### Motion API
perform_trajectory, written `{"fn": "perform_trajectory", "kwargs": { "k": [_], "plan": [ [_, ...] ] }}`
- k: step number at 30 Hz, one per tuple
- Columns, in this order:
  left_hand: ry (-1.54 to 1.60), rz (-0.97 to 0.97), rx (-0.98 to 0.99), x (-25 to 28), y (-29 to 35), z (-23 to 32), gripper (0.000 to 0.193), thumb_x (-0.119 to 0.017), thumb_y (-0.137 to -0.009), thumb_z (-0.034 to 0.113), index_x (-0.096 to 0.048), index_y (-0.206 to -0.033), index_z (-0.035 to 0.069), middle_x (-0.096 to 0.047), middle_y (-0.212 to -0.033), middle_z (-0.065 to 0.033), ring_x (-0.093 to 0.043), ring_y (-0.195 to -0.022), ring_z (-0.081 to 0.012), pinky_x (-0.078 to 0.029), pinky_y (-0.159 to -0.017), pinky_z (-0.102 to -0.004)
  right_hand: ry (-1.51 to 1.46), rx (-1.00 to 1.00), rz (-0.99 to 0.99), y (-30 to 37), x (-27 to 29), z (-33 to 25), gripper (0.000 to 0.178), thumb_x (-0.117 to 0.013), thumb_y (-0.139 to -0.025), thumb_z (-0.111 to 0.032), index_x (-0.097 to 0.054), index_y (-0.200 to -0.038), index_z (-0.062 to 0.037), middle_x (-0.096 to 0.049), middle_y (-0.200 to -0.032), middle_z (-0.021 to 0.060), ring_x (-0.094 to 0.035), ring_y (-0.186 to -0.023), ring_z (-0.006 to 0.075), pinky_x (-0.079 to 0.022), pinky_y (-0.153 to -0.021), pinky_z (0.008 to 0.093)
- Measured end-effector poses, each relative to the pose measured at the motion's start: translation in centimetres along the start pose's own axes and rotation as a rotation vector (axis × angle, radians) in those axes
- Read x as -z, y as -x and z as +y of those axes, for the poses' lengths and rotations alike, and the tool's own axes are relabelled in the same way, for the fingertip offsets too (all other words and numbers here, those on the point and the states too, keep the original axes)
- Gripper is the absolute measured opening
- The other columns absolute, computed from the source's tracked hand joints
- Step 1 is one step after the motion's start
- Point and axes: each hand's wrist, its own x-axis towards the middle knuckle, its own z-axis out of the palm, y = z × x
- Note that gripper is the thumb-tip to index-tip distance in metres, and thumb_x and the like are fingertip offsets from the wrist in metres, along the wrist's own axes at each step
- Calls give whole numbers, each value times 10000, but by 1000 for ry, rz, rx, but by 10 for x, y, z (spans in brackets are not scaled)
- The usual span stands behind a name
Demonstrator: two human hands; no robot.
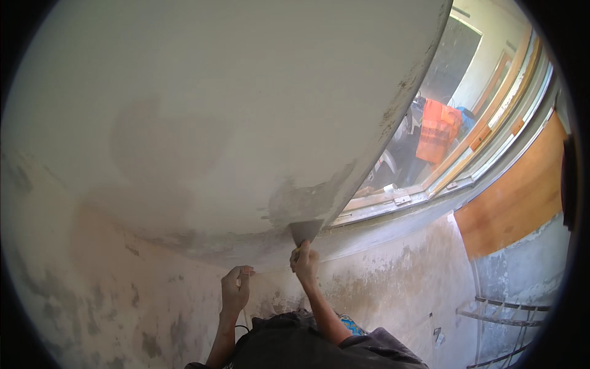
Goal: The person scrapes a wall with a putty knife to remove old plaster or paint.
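My right hand (305,261) grips the handle of a putty knife (305,232), whose wide metal blade presses flat against the white plastered wall (203,123) just below a grey wet patch of filler (298,200). My left hand (235,288) is raised beside it at the wall's lower edge, fingers curled, thumb and fingers pinched together; whether it holds anything small cannot be made out. Both forearms rise from the lower edge of the view.
A window opening (430,154) with a wooden frame lies to the right, an orange garment (437,130) visible through it. An orange-brown board (522,197) leans at the far right. A metal rack (504,313) stands lower right. The floor is stained concrete (393,289).
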Motion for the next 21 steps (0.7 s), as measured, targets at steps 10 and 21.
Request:
{"fn": "perform_trajectory", "kwargs": {
  "k": [10,21],
  "plan": [
    [31,-48,-18,-13,-1,10,317,-529,-980,244,-647,-975,-51,-702,-856,-158,-691,-813,-225,-524,-721,-333,-5,10,-4,4,-4,-16,706,-316,-993,-577,-436,-522,-65,-404,-420,27,-401,-336,121,-290,-333,267],
    [-2,-2,5,-5,8,-2,310,-524,-977,253,-655,-958,-28,-705,-860,-143,-688,-814,-222,-527,-676,-335,-78,-22,-66,12,-16,12,689,-332,-1004,-544,-445,-527,-60,-421,-449,33,-406,-341,123,-285,-335,264]
  ]
}}
